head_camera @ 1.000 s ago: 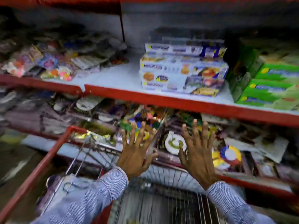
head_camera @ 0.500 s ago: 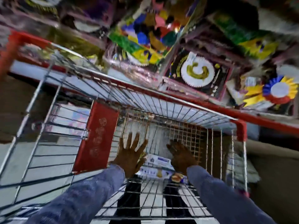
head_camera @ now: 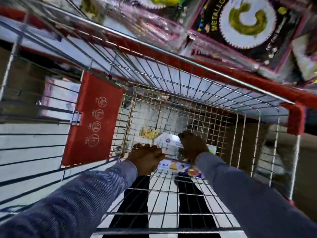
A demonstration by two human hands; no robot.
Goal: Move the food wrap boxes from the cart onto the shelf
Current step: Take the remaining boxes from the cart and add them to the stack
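I look straight down into a wire shopping cart [head_camera: 188, 78] with red trim. At its bottom lie white food wrap boxes [head_camera: 169, 140] with food pictures on them. My left hand [head_camera: 145, 158] rests on the near-left end of the boxes, fingers curled down over them. My right hand [head_camera: 193, 146] is clamped over the right part of the top box. Both hands cover much of the boxes. A second box end [head_camera: 178, 167] with printed pictures shows between my wrists. The shelf for the boxes is out of view.
A red child-seat flap [head_camera: 93, 117] with white icons hangs on the cart's left inner side. Packs of party decorations [head_camera: 247, 23] fill the lower shelf beyond the cart's far rim. Pale floor tiles and my dark trouser legs [head_camera: 135, 200] show through the cart's wire.
The view has dropped from the shelves to the inside of the cart. Both hands went from spread open in the air down to the bottom of the cart and closed onto the boxes.
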